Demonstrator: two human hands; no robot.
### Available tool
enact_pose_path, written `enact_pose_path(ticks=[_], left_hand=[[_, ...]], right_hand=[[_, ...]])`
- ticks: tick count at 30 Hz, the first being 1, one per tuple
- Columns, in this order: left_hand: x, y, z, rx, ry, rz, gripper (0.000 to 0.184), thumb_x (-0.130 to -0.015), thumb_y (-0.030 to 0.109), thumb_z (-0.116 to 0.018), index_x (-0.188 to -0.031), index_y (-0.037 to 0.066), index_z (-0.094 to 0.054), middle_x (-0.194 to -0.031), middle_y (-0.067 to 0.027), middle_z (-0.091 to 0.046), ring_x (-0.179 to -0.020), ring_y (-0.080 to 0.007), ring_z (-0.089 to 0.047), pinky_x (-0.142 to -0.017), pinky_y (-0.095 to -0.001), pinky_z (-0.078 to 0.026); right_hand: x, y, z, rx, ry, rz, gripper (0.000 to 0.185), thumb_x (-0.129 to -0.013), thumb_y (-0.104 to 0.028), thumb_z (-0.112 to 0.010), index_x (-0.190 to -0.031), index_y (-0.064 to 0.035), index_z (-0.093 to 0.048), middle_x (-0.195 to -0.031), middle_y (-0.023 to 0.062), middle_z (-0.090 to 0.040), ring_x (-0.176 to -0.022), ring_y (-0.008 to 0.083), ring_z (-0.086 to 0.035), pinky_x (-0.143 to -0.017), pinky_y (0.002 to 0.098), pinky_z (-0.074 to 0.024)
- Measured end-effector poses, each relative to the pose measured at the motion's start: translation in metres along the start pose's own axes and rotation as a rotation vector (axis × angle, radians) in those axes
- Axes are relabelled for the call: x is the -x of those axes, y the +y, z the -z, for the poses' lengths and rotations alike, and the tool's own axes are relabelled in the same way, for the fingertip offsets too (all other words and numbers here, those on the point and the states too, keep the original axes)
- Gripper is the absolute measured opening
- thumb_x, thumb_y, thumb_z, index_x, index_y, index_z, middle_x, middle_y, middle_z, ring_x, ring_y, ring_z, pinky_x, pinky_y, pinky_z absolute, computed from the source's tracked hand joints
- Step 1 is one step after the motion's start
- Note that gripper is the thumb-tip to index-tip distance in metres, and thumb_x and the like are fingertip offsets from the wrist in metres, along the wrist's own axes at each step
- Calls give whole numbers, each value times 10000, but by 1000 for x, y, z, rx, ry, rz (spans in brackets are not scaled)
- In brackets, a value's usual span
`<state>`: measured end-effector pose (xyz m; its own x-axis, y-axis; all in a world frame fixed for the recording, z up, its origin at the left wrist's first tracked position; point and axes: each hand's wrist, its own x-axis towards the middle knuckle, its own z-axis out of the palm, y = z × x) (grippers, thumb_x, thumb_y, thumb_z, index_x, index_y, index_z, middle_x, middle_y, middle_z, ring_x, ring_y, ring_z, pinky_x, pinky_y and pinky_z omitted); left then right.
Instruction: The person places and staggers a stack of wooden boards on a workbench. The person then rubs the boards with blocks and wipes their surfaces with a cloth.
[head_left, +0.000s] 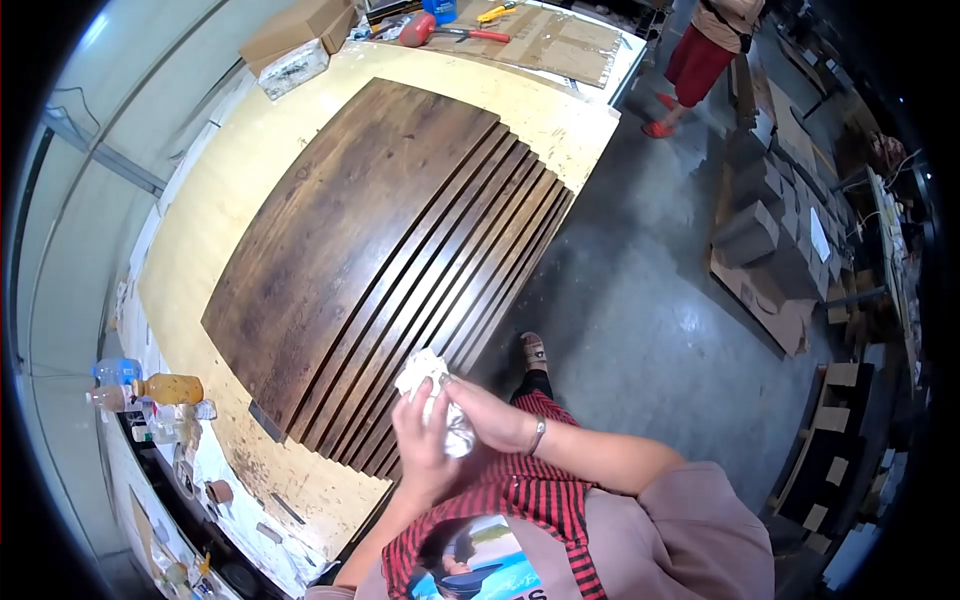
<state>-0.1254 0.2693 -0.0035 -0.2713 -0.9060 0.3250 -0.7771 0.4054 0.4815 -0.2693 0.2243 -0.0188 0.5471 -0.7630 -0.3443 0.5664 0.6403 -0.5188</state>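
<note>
1. From my head view, I have both hands together low in the middle, close to the body, working on a crumpled white cloth (460,437).
2. My left hand (424,445) comes up from the lower left, its fingers bent and pressing against the cloth.
3. My right hand (492,412) meets it from the other side, its fingers also pressed to the cloth; the far side of the grip is hidden, so I cannot tell how each finger sits. A band (538,435) circles that wrist.
4. The cloth is bunched between the two hands, part sticking out above the left fingers and part hanging below. It overlaps the near end of the boards in my view; I cannot tell whether it touches them.
5. The dark brown boards (330,220) lie overlapping on the pale worktop (175,250), one broad face showing and the others stepped in narrow strips toward the floor (640,330) side.
6. At the worktop's far end I see a red mallet (416,30) and, near it, a cardboard box (290,35).
7. An amber bottle (172,389) is at the left edge, beside other bottles.
8. Another person (697,65) in red trousers stands beyond, well apart from my hands.
</note>
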Motion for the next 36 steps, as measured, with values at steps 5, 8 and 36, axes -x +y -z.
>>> enact_pose_path(ticks=[5, 8, 36], left_hand=[[-74, -34, 39, 183, 255, 123, 381, -800, -4, -632, -1175, 45, -678, -1197, -222, -651, -1072, -362, -647, -923, -416, -510], [-163, -34, 51, -10, 308, 34, 363, -788, 71, -669, -1150, 77, -705, -1188, -192, -664, -1029, -373, -652, -904, -421, -516], [-88, -6, -23, -203, 347, 441, 139, -727, 189, -731, -811, 81, -708, -886, -87, -713, -853, -301, -678, -796, -416, -549]], right_hand=[[-18, -131, 53, 1002, 226, 352, 278, -939, -115, -602, -1180, 13, -654, -1027, 43, -656, -898, 106, -607, -789, 269, -521], [-75, -206, 113, 1278, 558, 852, 292, -880, -152, -655, -1126, 5, -653, -1066, 158, -661, -981, 292, -638, -876, 377, -517], [-223, -295, 126, 1581, 630, 882, 301, -998, -316, -521, -1067, -26, -564, -950, 269, -655, -887, 469, -618, -756, 535, -471]])
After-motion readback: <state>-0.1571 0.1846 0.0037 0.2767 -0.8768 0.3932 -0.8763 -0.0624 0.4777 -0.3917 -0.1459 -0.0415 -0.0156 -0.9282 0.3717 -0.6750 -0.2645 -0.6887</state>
